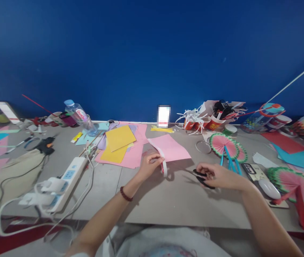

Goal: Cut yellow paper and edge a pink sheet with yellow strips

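Observation:
My left hand (149, 164) is closed in a pinch on a roll of tape (164, 165), a white ring with red print, held upright just above the grey table (152, 200). A bead bracelet circles that wrist. My right hand (216, 175) grips black-handled scissors (200, 175) low over the table, blades pointing left toward the tape. A pink paper sheet (171, 147) lies just behind the tape.
Yellow and pink paper sheets (119, 144) lie at centre left. A white power strip (67, 180) with cables sits left, beside a black glue gun (45, 145) and a water bottle (80, 117). Pleated paper fans (228, 146), a phone (253, 172), a white mouse (269, 188) and cups (210, 123) crowd the right.

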Tool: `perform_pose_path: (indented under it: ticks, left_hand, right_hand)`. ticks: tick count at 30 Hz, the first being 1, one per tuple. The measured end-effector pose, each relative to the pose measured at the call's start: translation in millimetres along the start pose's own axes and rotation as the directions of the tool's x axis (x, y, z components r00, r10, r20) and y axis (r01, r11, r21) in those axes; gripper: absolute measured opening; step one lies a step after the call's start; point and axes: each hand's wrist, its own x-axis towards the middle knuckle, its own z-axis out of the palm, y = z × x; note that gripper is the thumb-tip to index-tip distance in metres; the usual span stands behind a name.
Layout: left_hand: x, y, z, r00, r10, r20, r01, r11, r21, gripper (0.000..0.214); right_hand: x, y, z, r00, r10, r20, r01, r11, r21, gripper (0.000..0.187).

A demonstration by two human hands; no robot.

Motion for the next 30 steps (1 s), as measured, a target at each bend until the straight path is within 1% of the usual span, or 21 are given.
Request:
perform_pose_path:
  ticks: [2, 4, 9, 14, 21, 26, 30]
  left_hand:
    - [-0.1, -2.5, 0.1, 1.000, 0.001, 0.003, -0.001, 1.000, -0.013, 0.021]
    - [-0.4, -3.7, 0.2, 1.000, 0.006, 0.007, -0.006, 1.000, -0.031, 0.020]
    - [-1.3, -1.8, 0.8, 1.000, -0.020, -0.005, 0.020, 0.999, -0.050, 0.020]
    - [-2.4, 2.4, 1.1, 1.000, -0.024, 0.018, 0.025, 0.998, -0.058, 0.023]
    - [-4.0, 5.1, 1.1, 0.999, -0.028, 0.029, 0.030, 0.997, -0.069, 0.020]
    - [-5.1, 7.4, 0.8, 0.997, -0.056, 0.058, 0.062, 0.992, -0.113, 0.019]
    - [-5.3, 6.8, -0.1, 0.994, -0.067, 0.083, 0.075, 0.992, -0.099, 0.021]
  right_hand:
    - [3.8, -4.6, 2.8, 1.000, 0.001, -0.003, -0.001, 0.998, -0.071, 0.025]
    - [8.6, -6.4, 3.9, 1.000, -0.005, -0.002, 0.004, 0.996, -0.084, 0.025]
    - [16.7, -6.1, 2.8, 1.000, -0.001, 0.015, 0.002, 0.998, -0.063, 0.022]
    - [20.3, -9.7, 1.1, 1.000, -0.006, -0.013, 0.005, 0.997, -0.081, 0.021]
    - [25.2, -12.0, -2.1, 1.000, 0.005, 0.018, -0.004, 0.998, -0.063, 0.018]
    - [28.5, -8.8, -7.7, 0.999, 0.031, 0.039, -0.029, 0.998, -0.051, 0.021]
    - [31.6, -12.8, -11.4, 0.998, 0.037, 0.060, -0.035, 0.999, -0.034, 0.024]
